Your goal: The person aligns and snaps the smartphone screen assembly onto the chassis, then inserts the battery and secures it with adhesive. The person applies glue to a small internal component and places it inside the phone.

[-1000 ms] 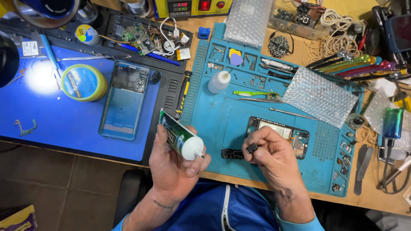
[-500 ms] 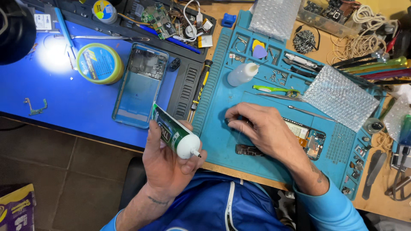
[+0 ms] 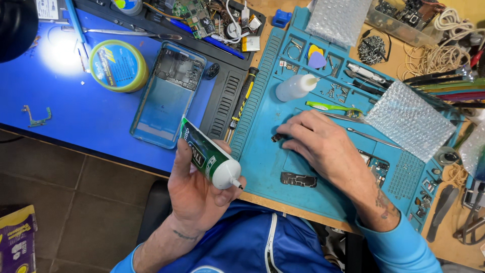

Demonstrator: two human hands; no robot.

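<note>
My left hand point(image 3: 199, 187) grips a green and white tube point(image 3: 202, 151) with a white cap, its nozzle pointing right over the teal mat's near edge. My right hand point(image 3: 323, 144) reaches left across the teal work mat point(image 3: 262, 156). Its thumb and forefinger pinch a small dark part point(image 3: 277, 137) against the mat. A small dark circuit board point(image 3: 298, 179) lies on the mat just below that hand. A phone board point(image 3: 378, 167) shows partly from under my right wrist.
An empty phone frame point(image 3: 166, 96) and a yellow-green tape roll point(image 3: 117, 64) lie on the blue mat at left. A white squeeze bottle point(image 3: 295, 87), a green brush point(image 3: 331, 106), tweezers point(image 3: 374, 137), bubble wrap point(image 3: 409, 124) and a black-yellow screwdriver point(image 3: 242, 103) lie around the teal mat.
My right hand has moved left from the phone board to the middle of the teal mat, carrying the small dark part. My left hand still holds the tube.
</note>
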